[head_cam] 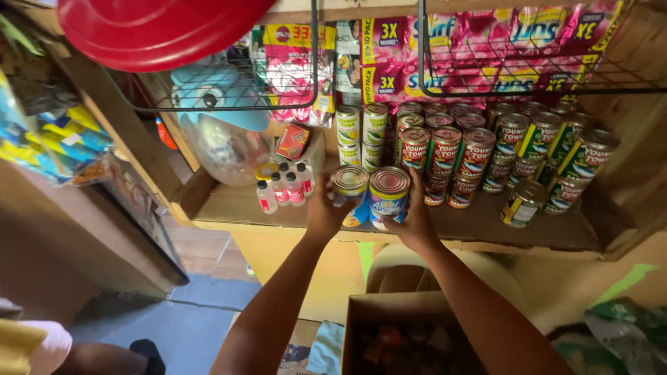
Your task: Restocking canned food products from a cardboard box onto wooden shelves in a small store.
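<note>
My left hand [324, 211] grips a blue-and-yellow tin can [350, 193] at the front of a wooden shelf [236, 208]. Beside it, my right hand [417, 221] holds a second can of the same kind [388, 196]. The two cans stand upright side by side, touching, just over the shelf's front edge. Behind them stand rows of stacked red-labelled cans [445, 154] and green-and-yellow cans [538, 142]. Green-and-white cans [361, 132] are stacked at the back.
Small white bottles with red caps [285, 186] stand left of my hands, near a clear plastic jar [226, 149]. Wire racks [528, 48] with pink sachets hang above. A red plastic lid [149, 28] is overhead. An open cardboard box [406, 337] sits below.
</note>
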